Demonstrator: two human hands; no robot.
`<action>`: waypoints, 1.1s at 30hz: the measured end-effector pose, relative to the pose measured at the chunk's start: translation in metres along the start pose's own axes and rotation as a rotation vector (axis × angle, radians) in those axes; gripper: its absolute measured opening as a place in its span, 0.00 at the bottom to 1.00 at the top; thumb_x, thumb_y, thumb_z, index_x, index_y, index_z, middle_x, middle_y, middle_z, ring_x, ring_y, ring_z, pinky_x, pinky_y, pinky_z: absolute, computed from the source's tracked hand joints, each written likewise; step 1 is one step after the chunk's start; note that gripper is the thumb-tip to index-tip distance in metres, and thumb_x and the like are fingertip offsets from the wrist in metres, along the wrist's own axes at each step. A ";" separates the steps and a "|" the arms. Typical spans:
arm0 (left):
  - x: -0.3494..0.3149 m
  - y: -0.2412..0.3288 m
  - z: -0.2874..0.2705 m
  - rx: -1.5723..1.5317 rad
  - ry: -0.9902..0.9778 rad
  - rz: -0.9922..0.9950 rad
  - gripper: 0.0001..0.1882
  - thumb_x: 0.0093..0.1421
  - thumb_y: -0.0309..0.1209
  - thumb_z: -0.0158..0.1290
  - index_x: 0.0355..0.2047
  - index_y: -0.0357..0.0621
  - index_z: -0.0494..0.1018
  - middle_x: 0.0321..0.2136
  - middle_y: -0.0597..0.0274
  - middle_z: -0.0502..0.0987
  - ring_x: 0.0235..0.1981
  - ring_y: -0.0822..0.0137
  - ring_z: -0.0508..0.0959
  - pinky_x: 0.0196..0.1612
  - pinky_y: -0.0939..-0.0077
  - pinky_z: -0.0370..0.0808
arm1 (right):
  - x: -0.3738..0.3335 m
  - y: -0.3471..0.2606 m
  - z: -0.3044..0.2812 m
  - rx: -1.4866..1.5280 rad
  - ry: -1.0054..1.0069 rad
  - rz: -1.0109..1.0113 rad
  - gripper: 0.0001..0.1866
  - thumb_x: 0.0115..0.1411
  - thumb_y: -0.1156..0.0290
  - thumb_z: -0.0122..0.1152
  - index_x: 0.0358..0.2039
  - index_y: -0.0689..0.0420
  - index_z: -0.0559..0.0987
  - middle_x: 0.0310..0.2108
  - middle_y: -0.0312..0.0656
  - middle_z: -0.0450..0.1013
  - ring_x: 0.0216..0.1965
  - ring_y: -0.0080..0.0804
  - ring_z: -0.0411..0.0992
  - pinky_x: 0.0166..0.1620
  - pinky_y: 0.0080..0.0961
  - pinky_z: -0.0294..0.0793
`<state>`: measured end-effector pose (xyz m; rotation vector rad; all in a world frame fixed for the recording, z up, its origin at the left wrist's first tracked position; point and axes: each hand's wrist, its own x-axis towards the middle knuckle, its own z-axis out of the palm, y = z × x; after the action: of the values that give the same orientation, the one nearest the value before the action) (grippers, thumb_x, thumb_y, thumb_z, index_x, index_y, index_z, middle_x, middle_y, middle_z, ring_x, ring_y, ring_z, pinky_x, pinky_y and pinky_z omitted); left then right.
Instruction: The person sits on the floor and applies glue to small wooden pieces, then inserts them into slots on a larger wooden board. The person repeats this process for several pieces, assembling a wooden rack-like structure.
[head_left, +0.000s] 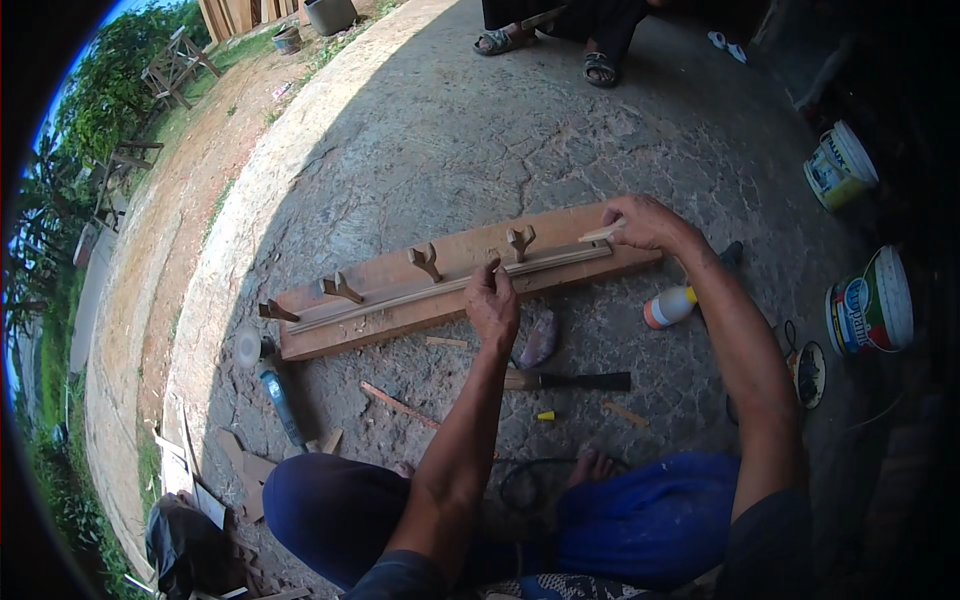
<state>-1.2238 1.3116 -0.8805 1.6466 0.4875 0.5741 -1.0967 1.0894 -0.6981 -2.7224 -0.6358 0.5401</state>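
Note:
A long reddish-brown wooden plank (375, 328) lies on the ground before me. Several Y-shaped wooden pieces (424, 262) stand along it, and narrow light wood strips (560, 261) run lengthwise on top. My left hand (492, 305) is over the strips near the middle, fingers curled together; whatever is between them is hidden. At the plank's right end, my right hand (648, 223) pinches a small pale wood piece (600, 234) just above the strip ends. A bottle (668, 307) with orange and white parts lies beside the plank, below my right forearm.
Nearer me lie a chisel-like tool (590, 381), a yellow cap (546, 415) and wood scraps (398, 403). An angle grinder (283, 405) rests at left. Buckets (838, 168) stand at right. Another person's sandalled feet (600, 70) are at the far side.

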 end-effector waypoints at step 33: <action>0.012 -0.017 -0.002 0.766 -0.214 0.362 0.25 0.63 0.41 0.52 0.59 0.50 0.73 0.57 0.55 0.72 0.66 0.51 0.63 0.72 0.40 0.44 | 0.022 0.028 0.019 -0.226 0.023 -0.073 0.19 0.49 0.85 0.53 0.41 0.59 0.82 0.41 0.56 0.78 0.48 0.54 0.76 0.50 0.43 0.75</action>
<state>-1.2151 1.3230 -0.8961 2.5307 0.2557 0.4891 -1.0765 1.0796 -0.7312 -2.8956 -0.8326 0.4423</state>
